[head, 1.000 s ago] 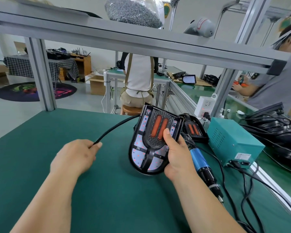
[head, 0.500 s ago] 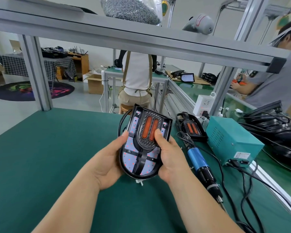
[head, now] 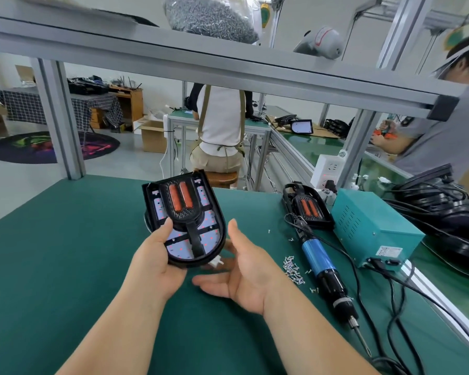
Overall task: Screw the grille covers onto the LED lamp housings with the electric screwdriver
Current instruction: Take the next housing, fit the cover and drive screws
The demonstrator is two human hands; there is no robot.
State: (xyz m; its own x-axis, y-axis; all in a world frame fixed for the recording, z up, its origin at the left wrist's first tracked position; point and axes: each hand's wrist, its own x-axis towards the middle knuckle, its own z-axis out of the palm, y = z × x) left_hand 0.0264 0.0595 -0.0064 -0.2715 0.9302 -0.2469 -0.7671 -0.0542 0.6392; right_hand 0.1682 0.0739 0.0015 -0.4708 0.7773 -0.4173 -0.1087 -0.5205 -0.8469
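left hand (head: pixel 157 255) holds the lamp (head: pixel 184 217) up off the mat (head: pixel 65 253), tilted face-up toward the camera, rounded end nearest the person. thumb lies on the lit face near the left edge, fingers go behind the shell, out of sight. grille (head: pixel 183 201) sits on the face with its stem running down the middle; cannot tell if any screw is in. a small white plug (head: pixel 216 262) sticks out at the rounded end.

right hand (head: pixel 244 272) is empty, palm up, fingers loose and spread, just beside the lamp's lower right edge. fingertips are blurred there, so contact cannot be told.

screwdriver (head: pixel 322 266) lies on the mat to the right, tip toward the person, nobody on it. loose screws (head: pixel 293 267) are in a small pile just left of it. second lamp (head: pixel 307 209) leans near the teal box (head: pixel 374 228), well apart from the hands.

handling, as a guess: the lamp looks like a light, stiff plastic shell, easy for one hand. smooth rim, so it could slip if pinched only at the edge; better to cup the back and brace a thumb on the rim or grille stem. keep fingers off the led face and the orange tubes, which look like the fragile part. the plug and its lead could snag. for driving screws it likely wants to lie flat on the mat, held down at the rim.
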